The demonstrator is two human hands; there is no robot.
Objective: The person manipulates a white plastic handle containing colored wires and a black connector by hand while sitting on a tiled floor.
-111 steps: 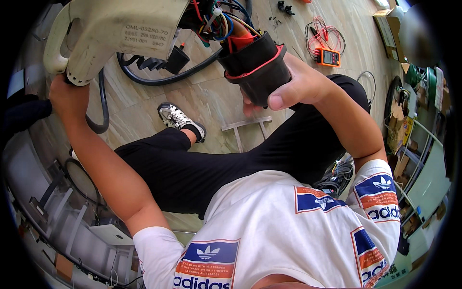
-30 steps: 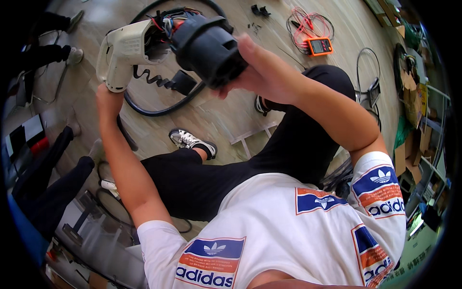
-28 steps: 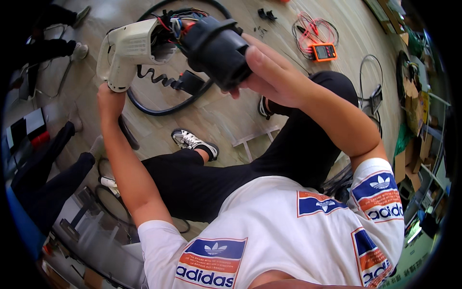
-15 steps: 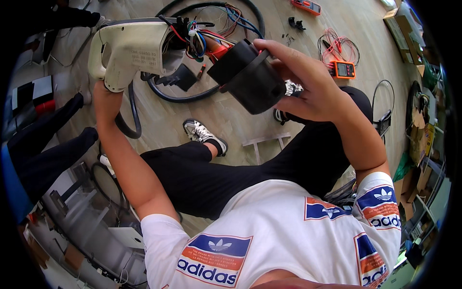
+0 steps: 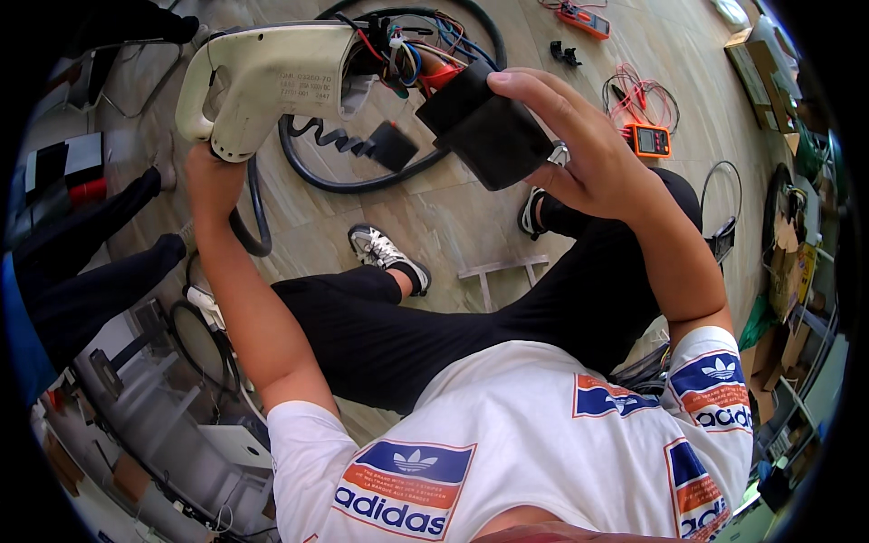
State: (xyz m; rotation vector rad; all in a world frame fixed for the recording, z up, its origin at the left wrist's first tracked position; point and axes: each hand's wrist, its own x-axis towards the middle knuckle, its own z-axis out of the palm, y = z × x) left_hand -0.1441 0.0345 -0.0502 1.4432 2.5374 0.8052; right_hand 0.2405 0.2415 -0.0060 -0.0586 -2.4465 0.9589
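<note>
My left hand (image 5: pixel 215 184) grips the cream housing of an EV charging gun (image 5: pixel 272 77) from below, by its lower end; most of its fingers are hidden behind it. In my right hand (image 5: pixel 588 149) is the black plug head (image 5: pixel 493 127), thumb and fingers around its outer end. The head is apart from the open end of the housing. A bundle of coloured wires (image 5: pixel 407 59) bridges the two, with thicker red-orange leads running into the head. A black cap (image 5: pixel 391 147) on a wavy strap hangs below the housing.
A thick black cable (image 5: pixel 339 187) loops on the tiled floor. Two orange multimeters (image 5: pixel 649 140) with leads and a small black clip part (image 5: pixel 566 54) lie to the right. Another person's dark-trousered legs (image 5: pixel 90 208) are at the left. Cardboard boxes (image 5: pixel 763 68) stand far right.
Both hands have shifted slightly, the housing to the right and up, the plug head up and tilted. The strapped cap has swung to the right, away from the housing.
</note>
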